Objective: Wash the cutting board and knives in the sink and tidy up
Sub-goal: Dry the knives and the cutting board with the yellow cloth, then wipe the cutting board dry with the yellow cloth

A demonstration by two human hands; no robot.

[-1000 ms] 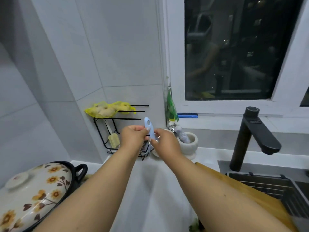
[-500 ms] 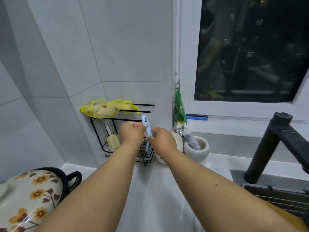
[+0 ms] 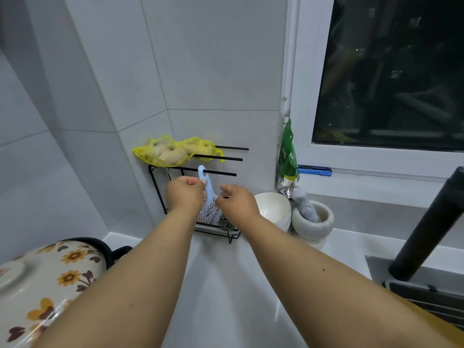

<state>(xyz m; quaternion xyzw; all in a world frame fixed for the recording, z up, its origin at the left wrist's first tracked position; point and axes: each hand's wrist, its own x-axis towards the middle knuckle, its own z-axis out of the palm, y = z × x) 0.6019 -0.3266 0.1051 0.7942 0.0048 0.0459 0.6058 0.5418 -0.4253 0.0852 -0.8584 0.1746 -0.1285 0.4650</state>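
While left hand [image 3: 185,194] pinched pale-blue tool [image 3: 208,190], hole threaded on rack [image 3: 160,197] rod | right hand [image 3: 236,200] curled beside it — grip unclear | risk: slips off, falls onto table [image 3: 221,285].

Pale-blue scraper [image 3: 204,183], black rack [image 3: 160,194], yellow net bag [image 3: 173,151], orange-flowered cream lid [image 3: 50,280].

Yellow net bag [image 3: 173,152], maybe ginger, atop black rack [image 3: 160,197]; white bowls [image 3: 273,209] beside mortar [image 3: 313,219]
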